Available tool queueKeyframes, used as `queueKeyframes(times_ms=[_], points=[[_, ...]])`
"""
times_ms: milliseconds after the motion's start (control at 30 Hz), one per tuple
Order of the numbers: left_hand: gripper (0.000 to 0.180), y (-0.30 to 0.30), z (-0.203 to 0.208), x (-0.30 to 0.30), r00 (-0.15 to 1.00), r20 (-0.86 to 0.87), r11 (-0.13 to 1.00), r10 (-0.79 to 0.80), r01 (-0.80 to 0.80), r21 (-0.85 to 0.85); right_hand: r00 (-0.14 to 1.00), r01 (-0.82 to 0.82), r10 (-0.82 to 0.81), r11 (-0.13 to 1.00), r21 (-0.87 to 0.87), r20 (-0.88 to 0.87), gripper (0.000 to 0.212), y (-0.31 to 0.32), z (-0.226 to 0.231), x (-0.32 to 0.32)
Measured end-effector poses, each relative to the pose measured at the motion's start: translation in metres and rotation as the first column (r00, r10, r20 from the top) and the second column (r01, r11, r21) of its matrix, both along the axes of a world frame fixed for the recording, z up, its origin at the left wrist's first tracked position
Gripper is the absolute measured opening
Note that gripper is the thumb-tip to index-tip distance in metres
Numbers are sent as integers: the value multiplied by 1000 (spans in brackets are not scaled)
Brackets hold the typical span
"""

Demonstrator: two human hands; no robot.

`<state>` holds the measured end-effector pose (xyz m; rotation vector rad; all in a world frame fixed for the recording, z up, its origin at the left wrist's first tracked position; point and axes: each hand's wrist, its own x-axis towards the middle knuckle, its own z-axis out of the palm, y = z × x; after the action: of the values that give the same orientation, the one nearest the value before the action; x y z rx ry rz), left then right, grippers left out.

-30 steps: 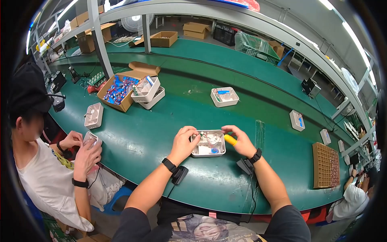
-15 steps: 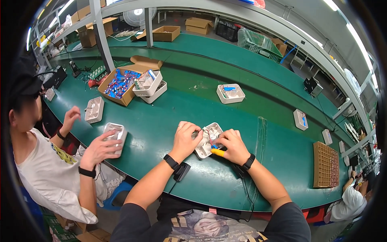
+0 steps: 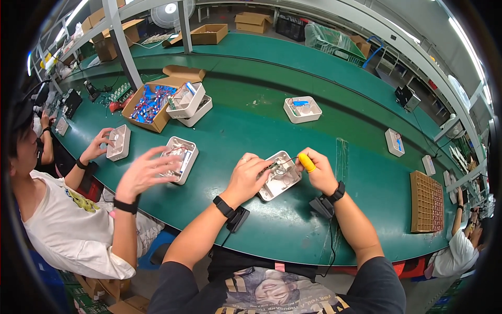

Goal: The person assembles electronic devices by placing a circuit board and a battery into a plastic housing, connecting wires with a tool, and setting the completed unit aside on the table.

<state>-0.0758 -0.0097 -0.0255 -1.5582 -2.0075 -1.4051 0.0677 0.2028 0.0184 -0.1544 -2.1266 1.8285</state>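
A white open plastic case (image 3: 285, 184) lies on the green bench in front of me, its moulded ribs facing up. My left hand (image 3: 248, 179) is at its left side, fingers closed on a small green circuit board (image 3: 272, 166) above the case's far-left edge. Just off the right edge is my right hand (image 3: 319, 171), with a yellow finger cot (image 3: 307, 163) on one finger. Its fingers are curled together round a thin dark wire (image 3: 294, 158) that runs toward the board. The wire's end is hidden in the fingers.
At left, a co-worker's hands (image 3: 149, 175) are over another white case (image 3: 183, 152). A cardboard box of blue parts (image 3: 157, 124) stands beside stacked white cases (image 3: 186, 107). More cases (image 3: 303, 116) lie along the bench. A divided cardboard tray (image 3: 421, 204) is at right.
My right hand has drawn back from inside the case to its right edge with the wire. The red wire and blue piece no longer show there. The co-worker's nearer case has moved away and rightward.
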Motion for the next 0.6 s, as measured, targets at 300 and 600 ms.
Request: queueKeyframes(times_ms=[300,600], points=[[28,1,1,3,939,331,995,-91,99,-7,997,-40,2,847,531,72,11,46,-8,-3],[20,1,-12,2,708,697,993,-109,105,48,965,-16,199,690,723,-169,22,3,7,2]])
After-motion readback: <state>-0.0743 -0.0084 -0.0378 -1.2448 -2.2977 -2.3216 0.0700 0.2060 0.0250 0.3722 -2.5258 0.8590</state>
